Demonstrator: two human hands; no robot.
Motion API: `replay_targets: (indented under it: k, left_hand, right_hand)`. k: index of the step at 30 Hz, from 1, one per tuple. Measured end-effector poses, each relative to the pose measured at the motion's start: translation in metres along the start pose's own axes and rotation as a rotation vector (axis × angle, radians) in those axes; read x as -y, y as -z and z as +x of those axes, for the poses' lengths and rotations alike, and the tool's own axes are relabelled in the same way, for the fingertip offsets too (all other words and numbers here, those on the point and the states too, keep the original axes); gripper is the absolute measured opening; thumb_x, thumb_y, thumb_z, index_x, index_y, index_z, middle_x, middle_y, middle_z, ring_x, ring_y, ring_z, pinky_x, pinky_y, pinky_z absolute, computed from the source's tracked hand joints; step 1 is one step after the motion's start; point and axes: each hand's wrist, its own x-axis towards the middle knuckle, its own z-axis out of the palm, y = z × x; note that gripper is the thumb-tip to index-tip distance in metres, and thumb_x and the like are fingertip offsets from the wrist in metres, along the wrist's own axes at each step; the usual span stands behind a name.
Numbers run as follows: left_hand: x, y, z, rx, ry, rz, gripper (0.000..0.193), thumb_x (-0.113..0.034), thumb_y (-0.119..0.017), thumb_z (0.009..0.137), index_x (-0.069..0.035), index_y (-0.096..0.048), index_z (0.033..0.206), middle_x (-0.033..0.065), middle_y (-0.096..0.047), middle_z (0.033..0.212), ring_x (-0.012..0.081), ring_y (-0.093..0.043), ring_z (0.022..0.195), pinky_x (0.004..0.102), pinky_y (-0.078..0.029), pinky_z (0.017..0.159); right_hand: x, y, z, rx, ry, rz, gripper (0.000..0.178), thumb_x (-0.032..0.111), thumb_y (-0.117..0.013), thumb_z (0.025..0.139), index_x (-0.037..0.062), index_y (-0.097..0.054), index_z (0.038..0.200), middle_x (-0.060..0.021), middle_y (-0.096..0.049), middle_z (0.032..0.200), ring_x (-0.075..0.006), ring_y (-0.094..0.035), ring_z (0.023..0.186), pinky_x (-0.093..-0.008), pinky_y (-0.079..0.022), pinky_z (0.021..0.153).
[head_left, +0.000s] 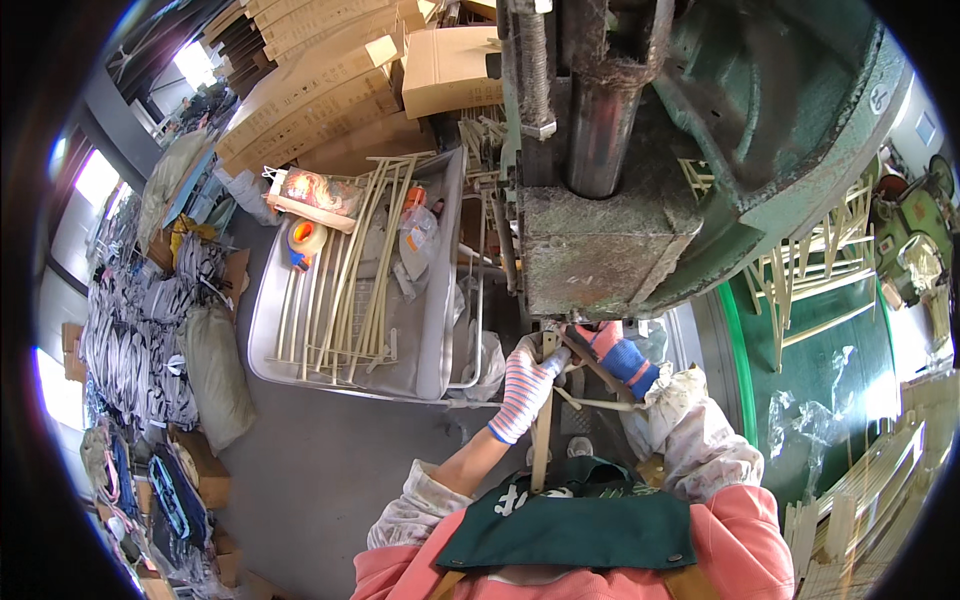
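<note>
My left hand point(525, 389), in a striped pink, white and blue glove, is closed round a flat beige strip point(541, 440). That strip runs from under the press head down to the front of my apron. My right hand point(622, 362), in a red and blue glove, is close by on the right, its fingers closed on a thin brownish strip point(597, 372). Both hands are just below the dark, worn block of the press point(605, 245), which hides the strips' far ends. Near my right wrist a pale rod point(604, 405) sticks out sideways.
On the left stands a grey cart point(452, 275) with long beige strips point(350, 285), a tape roll point(306, 237) and a plastic bag point(417, 242). Cardboard boxes point(310, 110) are stacked behind. On the right, a green table point(800, 400) bears beige frames point(822, 255). Grey bundles point(140, 335) lie far left.
</note>
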Motion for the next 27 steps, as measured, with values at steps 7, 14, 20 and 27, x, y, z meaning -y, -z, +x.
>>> replay_targets:
  k: [7, 14, 20, 27]
  left_hand:
    - [-0.010, 0.003, -0.008, 0.085, -0.072, 0.192, 0.008, -0.006, -0.060, 0.082, -0.001, -0.061, 0.089, 0.0022, -0.064, 0.073, 0.0048, -0.047, 0.048, 0.0218, -0.039, 0.046]
    - [-0.031, 0.009, -0.010, 0.201, -0.052, 0.103, 0.020, -0.005, -0.059, 0.082, -0.001, -0.062, 0.101, 0.0002, -0.062, 0.071, 0.0033, -0.046, 0.049, 0.0205, -0.038, 0.045]
    - [-0.019, 0.008, -0.008, 0.183, -0.216, 0.672, 0.033, -0.021, -0.063, 0.081, -0.003, -0.060, 0.108, 0.0150, -0.065, 0.077, 0.0223, -0.060, 0.060, 0.0322, -0.047, 0.059]
    - [0.029, 0.002, -0.024, 0.117, -0.025, 0.646, 0.040, -0.025, -0.065, 0.078, -0.004, -0.058, 0.112, 0.0190, -0.064, 0.093, 0.0323, -0.061, 0.087, 0.0367, -0.048, 0.077]
  right_hand:
    - [0.010, 0.013, -0.004, 0.070, 0.508, -0.182, 0.024, 0.025, -0.062, 0.082, 0.0090, -0.064, 0.100, -0.0066, -0.065, 0.097, -0.0219, -0.060, 0.090, -0.0317, -0.046, 0.079]
    - [-0.030, 0.019, 0.024, 0.217, 0.611, 0.065, 0.024, 0.019, -0.051, 0.088, 0.0061, -0.062, 0.105, -0.0084, -0.065, 0.099, -0.0233, -0.061, 0.089, -0.0316, -0.047, 0.078]
    - [-0.044, 0.048, 0.023, 0.169, 0.499, -0.330, 0.027, 0.021, -0.051, 0.087, 0.0046, -0.061, 0.106, -0.0123, -0.064, 0.098, -0.0249, -0.061, 0.086, -0.0327, -0.048, 0.076]
    - [-0.030, 0.070, 0.044, 0.195, 0.251, -0.535, 0.028, 0.023, -0.054, 0.085, 0.0048, -0.062, 0.105, -0.0144, -0.064, 0.095, -0.0242, -0.062, 0.084, -0.0328, -0.049, 0.073]
